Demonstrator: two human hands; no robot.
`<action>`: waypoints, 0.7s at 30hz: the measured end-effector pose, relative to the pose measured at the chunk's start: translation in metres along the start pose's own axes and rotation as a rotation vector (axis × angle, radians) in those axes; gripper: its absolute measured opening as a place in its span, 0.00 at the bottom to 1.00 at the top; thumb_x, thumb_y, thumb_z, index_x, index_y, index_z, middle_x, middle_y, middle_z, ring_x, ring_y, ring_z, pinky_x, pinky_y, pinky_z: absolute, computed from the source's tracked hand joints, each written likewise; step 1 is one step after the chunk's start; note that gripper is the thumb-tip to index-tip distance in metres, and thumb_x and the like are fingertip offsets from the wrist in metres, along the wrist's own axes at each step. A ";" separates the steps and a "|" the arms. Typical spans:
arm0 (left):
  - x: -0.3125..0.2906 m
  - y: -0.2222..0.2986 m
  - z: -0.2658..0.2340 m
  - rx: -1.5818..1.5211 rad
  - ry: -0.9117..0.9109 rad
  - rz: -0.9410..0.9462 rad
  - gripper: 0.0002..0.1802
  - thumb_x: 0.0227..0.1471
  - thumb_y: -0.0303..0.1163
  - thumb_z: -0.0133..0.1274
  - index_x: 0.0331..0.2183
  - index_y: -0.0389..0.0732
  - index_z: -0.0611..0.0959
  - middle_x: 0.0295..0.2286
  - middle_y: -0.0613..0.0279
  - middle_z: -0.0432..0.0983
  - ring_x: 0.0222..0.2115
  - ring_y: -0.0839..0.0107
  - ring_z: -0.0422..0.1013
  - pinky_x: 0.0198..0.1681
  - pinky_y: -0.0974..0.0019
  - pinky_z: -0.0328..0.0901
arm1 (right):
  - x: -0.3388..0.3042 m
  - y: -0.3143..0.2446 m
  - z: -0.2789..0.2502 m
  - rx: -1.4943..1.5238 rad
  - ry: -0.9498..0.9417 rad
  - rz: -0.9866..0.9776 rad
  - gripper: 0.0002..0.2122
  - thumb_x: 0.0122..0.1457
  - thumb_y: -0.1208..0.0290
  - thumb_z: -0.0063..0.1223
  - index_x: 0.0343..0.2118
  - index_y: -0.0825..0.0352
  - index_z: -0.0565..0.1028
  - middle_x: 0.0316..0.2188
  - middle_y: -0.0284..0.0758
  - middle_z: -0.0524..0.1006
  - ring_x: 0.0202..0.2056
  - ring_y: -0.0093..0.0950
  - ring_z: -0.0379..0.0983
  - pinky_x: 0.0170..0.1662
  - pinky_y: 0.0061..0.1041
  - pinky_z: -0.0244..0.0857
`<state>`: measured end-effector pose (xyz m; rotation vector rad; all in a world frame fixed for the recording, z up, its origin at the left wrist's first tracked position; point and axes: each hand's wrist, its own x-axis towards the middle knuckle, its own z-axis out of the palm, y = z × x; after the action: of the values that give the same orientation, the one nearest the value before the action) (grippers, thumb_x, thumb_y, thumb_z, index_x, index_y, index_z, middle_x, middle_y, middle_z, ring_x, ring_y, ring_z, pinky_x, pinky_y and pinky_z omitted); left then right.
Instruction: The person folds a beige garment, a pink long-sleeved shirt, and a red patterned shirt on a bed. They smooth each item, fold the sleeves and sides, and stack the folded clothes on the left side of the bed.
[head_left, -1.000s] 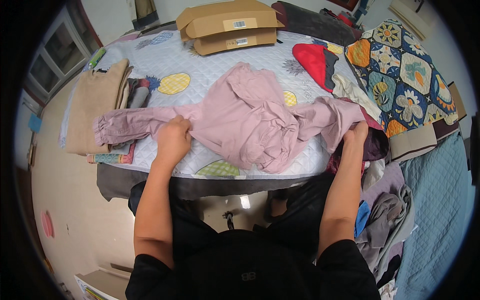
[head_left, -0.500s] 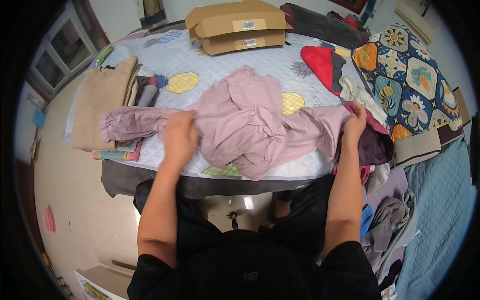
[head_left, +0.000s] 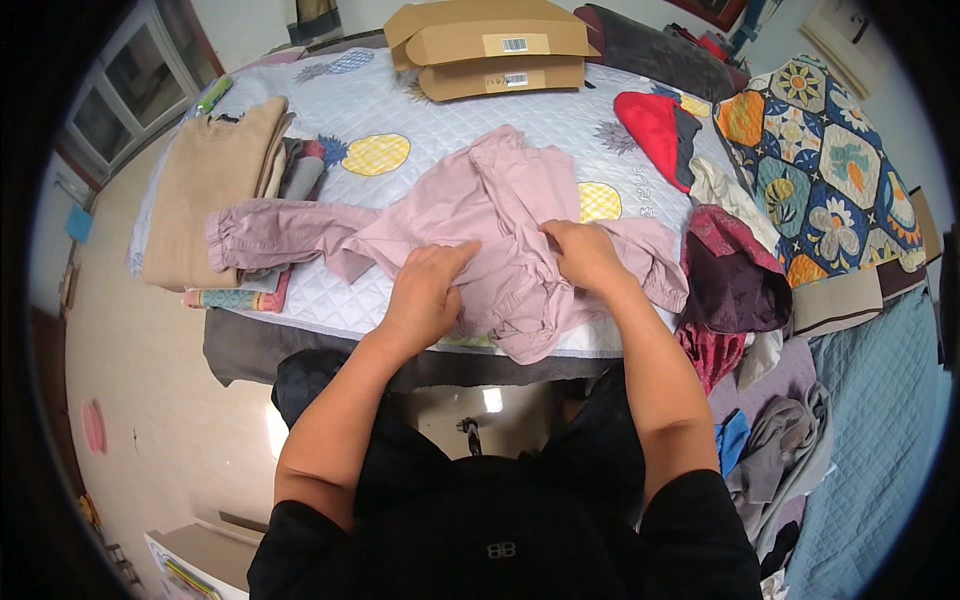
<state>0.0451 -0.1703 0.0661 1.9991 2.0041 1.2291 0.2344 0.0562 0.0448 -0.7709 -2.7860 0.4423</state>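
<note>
A dusty-pink long-sleeved jacket (head_left: 500, 195) lies rumpled on the quilted bed cover. One sleeve stretches left over the edge of a clothes pile, its gathered cuff showing; the other lies crumpled to the right. My left hand (head_left: 428, 292) rests on the jacket's lower middle, index finger stretched out and thumb apart. Across from it, my right hand (head_left: 585, 257) touches the fabric right of centre with its index finger extended. Both hands look open, with no cloth visibly gripped, though the undersides of the fingers are hidden.
Folded clothes, a beige sweater (head_left: 215, 190) on top, are stacked at left. Cardboard boxes (head_left: 490, 45) stand at the back. On the right lie a red and grey item (head_left: 655, 135), a maroon garment (head_left: 738, 270), a patterned cushion (head_left: 825, 165) and heaped clothes (head_left: 775, 450).
Both hands have moved inward onto the jacket's middle. My right hand has let go of the right sleeve's end, which now lies crumpled; my left hand has left the left sleeve.
</note>
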 end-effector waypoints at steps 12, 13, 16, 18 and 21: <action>-0.013 -0.014 -0.044 -0.123 -0.445 -0.209 0.04 0.43 0.23 0.52 0.20 0.38 0.77 0.21 0.50 0.73 0.26 0.50 0.71 0.31 0.53 0.62 | -0.039 0.064 -0.052 0.732 0.012 0.521 0.07 0.56 0.70 0.60 0.28 0.63 0.73 0.25 0.25 0.72 0.27 0.17 0.65 0.31 0.21 0.61; -0.013 -0.015 -0.046 -0.106 -0.501 -0.252 0.04 0.44 0.24 0.52 0.20 0.37 0.77 0.21 0.49 0.72 0.25 0.49 0.70 0.29 0.53 0.62 | -0.045 0.079 -0.053 0.760 0.045 0.557 0.06 0.57 0.70 0.60 0.28 0.63 0.73 0.25 0.25 0.72 0.27 0.17 0.65 0.32 0.21 0.61; -0.014 -0.020 -0.051 -0.060 -0.586 -0.313 0.05 0.46 0.26 0.51 0.21 0.37 0.76 0.21 0.47 0.72 0.24 0.49 0.68 0.28 0.52 0.61 | -0.059 0.106 -0.067 0.515 0.195 0.668 0.07 0.57 0.70 0.58 0.28 0.65 0.71 0.21 0.28 0.74 0.21 0.20 0.69 0.24 0.24 0.63; -0.017 -0.023 -0.054 -0.030 -0.580 -0.313 0.05 0.46 0.25 0.51 0.21 0.37 0.76 0.21 0.47 0.72 0.23 0.50 0.69 0.28 0.52 0.61 | -0.066 0.122 -0.080 0.379 0.258 0.803 0.07 0.56 0.70 0.55 0.28 0.66 0.71 0.18 0.33 0.74 0.17 0.25 0.71 0.20 0.29 0.66; -0.015 -0.030 -0.054 -0.076 -0.654 -0.348 0.05 0.47 0.26 0.51 0.22 0.37 0.77 0.22 0.48 0.74 0.25 0.51 0.71 0.30 0.52 0.63 | -0.083 0.143 -0.094 0.266 0.145 0.875 0.08 0.56 0.67 0.54 0.30 0.67 0.73 0.22 0.39 0.79 0.21 0.34 0.78 0.25 0.35 0.71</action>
<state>-0.0068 -0.2047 0.0788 1.6226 1.8121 0.4804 0.3965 0.1504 0.0729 -1.8288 -2.0592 0.8225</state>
